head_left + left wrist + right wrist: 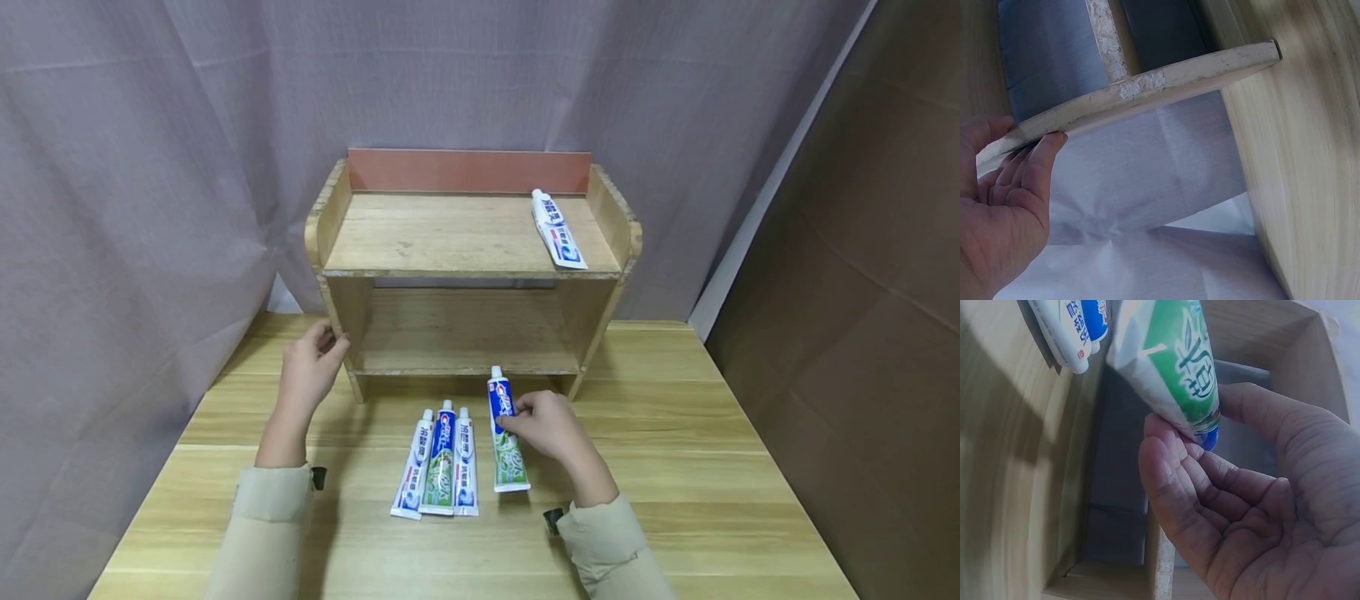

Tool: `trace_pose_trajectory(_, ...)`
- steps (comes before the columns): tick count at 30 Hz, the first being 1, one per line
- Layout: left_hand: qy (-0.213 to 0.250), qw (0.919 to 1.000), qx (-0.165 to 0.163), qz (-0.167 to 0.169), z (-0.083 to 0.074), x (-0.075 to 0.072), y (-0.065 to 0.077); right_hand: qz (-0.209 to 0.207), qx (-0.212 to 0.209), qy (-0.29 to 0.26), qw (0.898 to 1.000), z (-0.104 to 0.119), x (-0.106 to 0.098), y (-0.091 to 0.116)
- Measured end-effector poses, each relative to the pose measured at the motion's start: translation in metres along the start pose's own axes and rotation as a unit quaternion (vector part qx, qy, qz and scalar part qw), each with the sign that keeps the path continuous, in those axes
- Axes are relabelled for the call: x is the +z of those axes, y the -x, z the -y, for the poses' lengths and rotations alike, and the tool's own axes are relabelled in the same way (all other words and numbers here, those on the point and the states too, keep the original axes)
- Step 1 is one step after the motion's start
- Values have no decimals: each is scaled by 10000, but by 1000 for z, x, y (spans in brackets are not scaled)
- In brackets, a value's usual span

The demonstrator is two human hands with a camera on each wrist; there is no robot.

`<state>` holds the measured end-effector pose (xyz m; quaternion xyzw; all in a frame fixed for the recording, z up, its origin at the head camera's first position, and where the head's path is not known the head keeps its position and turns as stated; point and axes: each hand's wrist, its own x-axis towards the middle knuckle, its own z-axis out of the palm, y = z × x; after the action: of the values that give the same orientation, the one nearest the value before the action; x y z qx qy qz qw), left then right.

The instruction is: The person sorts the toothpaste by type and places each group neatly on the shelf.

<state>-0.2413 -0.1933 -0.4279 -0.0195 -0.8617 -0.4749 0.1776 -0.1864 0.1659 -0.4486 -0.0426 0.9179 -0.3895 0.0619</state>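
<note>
My right hand (551, 423) pinches a blue and green toothpaste tube (510, 458) between thumb and fingers, its white cap pointing toward the shelf. In the right wrist view the green part of this tube (1172, 356) shows close up. My left hand (310, 367) grips the left side panel of a small wooden shelf (345, 312); in the left wrist view thumb and fingers lie on either side of the panel's edge (1141, 87). Left of the held tube, a white tube (413, 471), a blue and green tube (440, 467) and another white tube (466, 471) lie side by side on the table.
One white toothpaste tube (557, 232) lies on the right of the shelf's upper board (435, 237). Below is a lower board (465, 329). A grey curtain (450, 75) hangs behind, and a brown panel (862, 250) stands at the right of the wooden table (697, 483).
</note>
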Motion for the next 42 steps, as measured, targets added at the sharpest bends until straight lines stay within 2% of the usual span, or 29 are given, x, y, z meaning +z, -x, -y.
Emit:
trace_pose_trajectory(9,35,10000,49,8,0,0,0,-20,58,-65,10000,4,-7,-6)
trace_pose_trajectory(24,60,10000,-38,33,0,-1,0,-66,-196,59,9998,11,-18,-20)
trace_pose_trajectory(32,40,10000,-66,33,0,-1,1,58,-104,-149,9998,15,-24,-25)
trace_pose_trajectory(42,-4,9999,-110,30,-1,-1,0,-64,-262,178,9995,15,-28,-31)
